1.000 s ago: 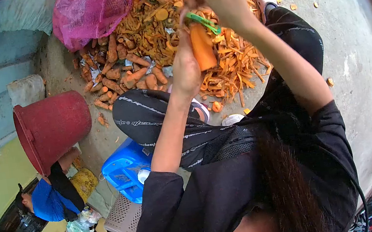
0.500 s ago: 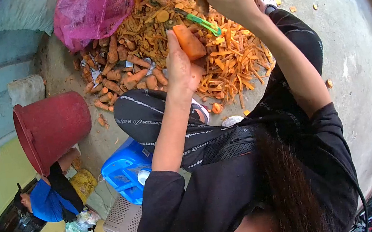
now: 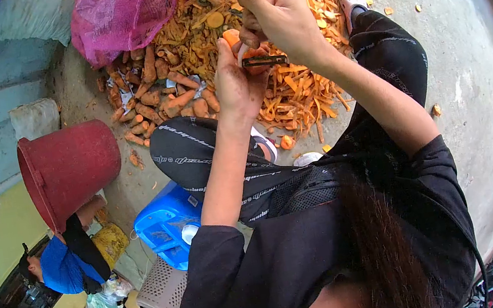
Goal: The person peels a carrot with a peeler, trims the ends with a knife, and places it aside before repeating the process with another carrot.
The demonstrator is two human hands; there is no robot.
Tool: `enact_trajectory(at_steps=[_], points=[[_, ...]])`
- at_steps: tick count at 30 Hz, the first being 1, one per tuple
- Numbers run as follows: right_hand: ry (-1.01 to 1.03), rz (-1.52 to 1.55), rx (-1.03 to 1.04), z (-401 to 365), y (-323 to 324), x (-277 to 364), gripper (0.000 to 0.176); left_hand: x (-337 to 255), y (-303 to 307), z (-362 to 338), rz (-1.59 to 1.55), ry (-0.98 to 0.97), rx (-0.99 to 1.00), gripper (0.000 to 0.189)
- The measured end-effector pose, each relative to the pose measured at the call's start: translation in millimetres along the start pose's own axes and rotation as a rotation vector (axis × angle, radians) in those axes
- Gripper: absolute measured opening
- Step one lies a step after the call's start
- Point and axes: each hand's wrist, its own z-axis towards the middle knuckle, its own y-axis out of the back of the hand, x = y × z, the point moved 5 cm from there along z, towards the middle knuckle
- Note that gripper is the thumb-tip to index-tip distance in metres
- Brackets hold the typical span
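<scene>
My left hand is wrapped round an orange carrot, whose tip shows above the fingers. Over that carrot, my right hand grips a peeler with a dark blade, its pale looped handle rising past the thumb. The blade lies across the carrot near my left palm. Beneath both hands spreads a heap of orange peelings. Unpeeled, soil-marked carrots lie to the left of the heap.
A pink mesh bag lies at the upper left. Left of my legs are a red bucket, a blue jug and a grey perforated crate. Another person in blue is at the far left.
My right hand has come down and left, bringing the peeler onto the carrot. The carrot has tilted and is now mostly covered by the hands. The green-handled tool is now hidden from view.
</scene>
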Motion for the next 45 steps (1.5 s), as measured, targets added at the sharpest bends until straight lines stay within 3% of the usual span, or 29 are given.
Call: enact_trajectory(at_steps=[2,6,8,9,10,14,16,19,21,22,25,26,29,30,36,39,40,43,45], points=[[0.008,-0.042,0.015,1.3,4.1,-9.8,0.039,-1.7,-5.8,-6.3,0.047,0.007,0.009,0.053],[-0.121,-0.002,0.045,4.8,2.3,-14.2,0.037,-3.1,-5.2,-8.9,0.069,0.004,0.123,0.059],[-0.139,-0.016,0.038,5.0,0.0,-9.0,0.036,-3.6,-25.9,-18.7,0.213,-0.067,-0.011,0.061],[-0.056,-0.143,-0.051,14.8,9.1,-9.0,0.034,-6.4,-32.1,-22.7,0.286,-0.107,-0.081,0.061],[0.052,-0.135,-0.086,28.1,15.3,1.3,0.028,-0.2,-16.8,-15.8,0.342,-0.018,0.117,0.057],[0.281,-0.171,-0.195,76.0,56.7,-15.6,0.018,12.3,-23.4,-15.7,0.233,0.087,0.269,0.05],[0.622,-0.628,-0.246,53.3,38.2,20.7,0.018,4.0,-14.0,-15.1,0.294,0.039,0.217,0.04],[0.637,-0.633,-0.173,33.0,24.5,50.7,0.023,3.3,-1.4,-6.9,0.104,0.012,-0.133,0.033],[0.18,-0.057,-0.147,27.4,26.4,35.9,0.025,3.7,7.9,0.1,0.042,0.015,-0.026,0.032],[0.157,0.037,-0.014,23.5,19.9,31.1,0.026,0.2,5.4,-0.2,0.043,-0.015,-0.019,0.032],[-0.023,-0.009,-0.11,-2.4,-0.9,32.8,0.029,-5.1,-1.3,0.5,0.059,-0.084,-0.054,0.042],[0.002,0.08,-0.038,-4.0,-4.7,24.0,0.031,-5.8,-2.2,0.9,0.066,-0.104,-0.075,0.047],[0.003,-0.041,-0.071,-5.3,-4.0,11.2,0.03,-4.8,-1.2,-1.8,0.094,-0.075,-0.116,0.051],[-0.069,-0.028,-0.058,-7.6,-4.2,9.9,0.029,-4.6,-0.1,-1.5,0.106,-0.073,-0.057,0.052],[-0.028,-0.073,-0.098,0.0,-2.8,9.4,0.027,-2.6,-3.4,-4.5,0.016,-0.069,0.088,0.049],[-0.069,0.061,-0.071,19.7,8.8,-0.1,0.025,2.8,-21.5,-14.2,0.113,-0.113,0.096,0.02],[-0.094,-0.202,-0.107,22.9,12.7,3.3,0.024,1.7,-29.1,-15.1,0.126,-0.128,0.106,0.027],[0.145,-0.216,-0.053,38.9,12.1,2.5,0.024,9.2,-5.4,-9.3,0.221,0.021,0.067,0.039],[0.359,-0.59,-0.217,52.3,28.1,17.3,0.025,14.2,-11.1,-16.4,0.208,0.072,0.194,0.048]])
